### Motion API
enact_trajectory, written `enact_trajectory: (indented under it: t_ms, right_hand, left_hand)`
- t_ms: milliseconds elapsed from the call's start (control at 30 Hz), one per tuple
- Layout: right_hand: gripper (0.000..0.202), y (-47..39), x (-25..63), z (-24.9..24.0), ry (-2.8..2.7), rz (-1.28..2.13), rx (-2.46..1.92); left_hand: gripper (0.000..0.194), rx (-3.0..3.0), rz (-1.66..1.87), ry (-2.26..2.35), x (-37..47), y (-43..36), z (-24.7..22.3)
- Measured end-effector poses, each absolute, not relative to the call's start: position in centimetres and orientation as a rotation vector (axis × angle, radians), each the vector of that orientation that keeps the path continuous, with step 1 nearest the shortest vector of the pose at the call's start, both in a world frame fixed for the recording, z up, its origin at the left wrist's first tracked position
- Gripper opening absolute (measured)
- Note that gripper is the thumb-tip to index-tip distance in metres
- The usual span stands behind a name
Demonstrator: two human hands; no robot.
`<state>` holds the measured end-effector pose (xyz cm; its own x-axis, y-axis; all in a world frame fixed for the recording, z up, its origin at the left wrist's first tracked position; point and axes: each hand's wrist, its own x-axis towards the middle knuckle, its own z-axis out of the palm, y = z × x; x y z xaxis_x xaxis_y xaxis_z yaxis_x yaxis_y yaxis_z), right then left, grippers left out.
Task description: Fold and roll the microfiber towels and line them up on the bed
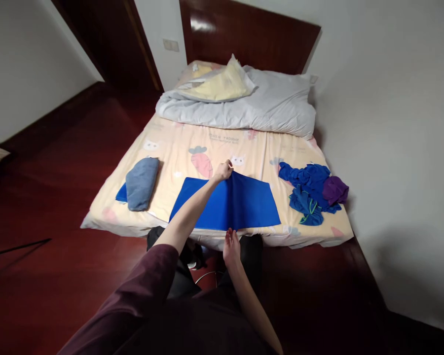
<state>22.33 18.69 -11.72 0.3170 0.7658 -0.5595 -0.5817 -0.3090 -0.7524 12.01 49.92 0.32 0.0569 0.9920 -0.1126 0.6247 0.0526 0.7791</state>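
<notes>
A rectangular blue cloth (207, 202) lies spread at the near edge of the bed, raised into a ridge down its middle. My left hand (224, 170) reaches across it and pinches the far edge at the top of this ridge. At the near edge, directly opposite, my right hand (232, 246) has its fingers closed on the cloth's border. Both hands are in line with the ridge, and the cloth's two halves slope away to either side.
On the left of the bed sheet (173, 148) sits a folded grey-blue cloth (142, 185) over a blue piece. Crumpled blue clothes (309, 180) and a purple bundle (335, 191) lie to the right. A grey-white quilt (281, 101) and yellow pillow (224, 85) are near the headboard (244, 29).
</notes>
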Motion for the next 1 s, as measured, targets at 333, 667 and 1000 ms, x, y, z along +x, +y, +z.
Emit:
enact_trajectory:
  t_ms: [333,667,1000]
  right_hand:
    - [0.053,18.0,29.5,-4.7,-0.399,0.958,-1.257]
    - [0.056,25.4,38.4,7.6,-0.850,0.514,-1.168]
    - [0.048,28.9,42.0,18.4,-1.134,0.431,-1.026]
  left_hand:
    - [0.003,1.763,1.052,1.415,9.0,44.3,9.1]
    - [0.028,1.578,1.511,1.071,4.8,40.8,15.5]
    - [0.063,1.651,1.550,0.982,2.0,36.1,21.2]
